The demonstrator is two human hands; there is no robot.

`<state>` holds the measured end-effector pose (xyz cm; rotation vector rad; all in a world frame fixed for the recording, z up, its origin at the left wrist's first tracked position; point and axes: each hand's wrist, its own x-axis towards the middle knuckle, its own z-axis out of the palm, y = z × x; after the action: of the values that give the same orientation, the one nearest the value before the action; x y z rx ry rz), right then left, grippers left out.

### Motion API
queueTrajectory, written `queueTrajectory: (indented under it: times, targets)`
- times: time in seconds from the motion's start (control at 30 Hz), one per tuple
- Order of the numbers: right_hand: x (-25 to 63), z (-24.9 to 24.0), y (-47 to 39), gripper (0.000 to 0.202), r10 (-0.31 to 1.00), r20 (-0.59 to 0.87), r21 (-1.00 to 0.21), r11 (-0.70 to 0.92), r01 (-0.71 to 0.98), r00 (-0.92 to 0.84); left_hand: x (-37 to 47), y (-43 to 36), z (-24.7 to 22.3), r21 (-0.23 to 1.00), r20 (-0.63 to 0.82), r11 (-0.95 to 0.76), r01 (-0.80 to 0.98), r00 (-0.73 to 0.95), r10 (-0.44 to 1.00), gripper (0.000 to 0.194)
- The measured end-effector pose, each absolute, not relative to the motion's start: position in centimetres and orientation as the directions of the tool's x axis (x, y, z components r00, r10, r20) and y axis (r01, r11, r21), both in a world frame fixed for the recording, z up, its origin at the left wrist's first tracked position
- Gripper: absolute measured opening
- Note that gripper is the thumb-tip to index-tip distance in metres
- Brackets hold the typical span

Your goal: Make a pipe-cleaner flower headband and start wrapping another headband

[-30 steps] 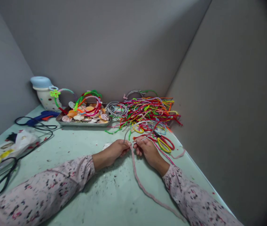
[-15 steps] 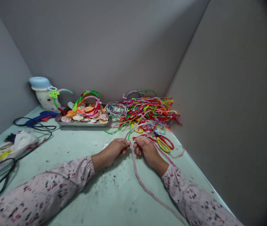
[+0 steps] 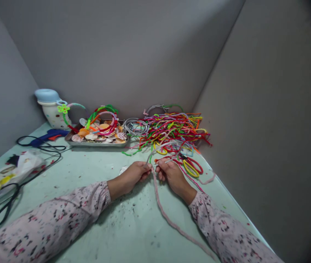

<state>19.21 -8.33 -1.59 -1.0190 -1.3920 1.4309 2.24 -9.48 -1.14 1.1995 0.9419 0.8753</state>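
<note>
My left hand (image 3: 137, 174) and my right hand (image 3: 169, 175) are close together above the middle of the table, both pinched. A thin grey hoop (image 3: 158, 147) arches between them, away from me; its left end is in my left fingertips and its right end in my right fingertips. From my left fingertips a long pale pink fuzzy strand (image 3: 169, 219) hangs and runs down to the bottom edge of the view. A whitish piece shows between the two hands, too small to make out.
Behind lie a metal tray (image 3: 98, 144) of shells, coiled wire (image 3: 135, 127) and a heap of coloured fuzzy strands (image 3: 172, 128). Scissors (image 3: 191, 166) are right of my right hand. At left are a cup (image 3: 53, 111), blue tool (image 3: 44, 138), black cable (image 3: 4, 215) and plastic bag (image 3: 29, 162).
</note>
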Motion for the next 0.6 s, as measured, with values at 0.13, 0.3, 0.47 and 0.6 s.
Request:
queueTrajectory:
  times: [0.13,0.3,0.47,0.6]
  targets:
    - [19.22,-1.63,-8.32,0.037,0.954,0.010,-0.999,-0.005,-0.047,-0.299,2.32,-9.47,-1.10,0.986,-0.127,0.159,-0.054,0.381,0.916,0.024]
    - [19.20,-1.66,-8.30,0.037,0.965,0.006,-0.997,-0.015,-0.078,-0.264,2.54,-9.54,-0.99,0.986,-0.100,0.138,-0.091,0.331,0.938,0.028]
    - [19.33,-2.03,-8.10,0.039,0.966,-0.024,-0.991,-0.058,-0.123,-0.256,2.65,-9.71,-0.87,1.000,-0.027,0.025,0.010,0.295,0.955,0.012]
    - [19.30,-2.54,-7.85,0.039,0.967,-0.029,-0.990,-0.063,-0.128,-0.252,2.53,-10.11,-0.75,0.965,0.110,-0.158,0.209,0.223,0.969,0.013]
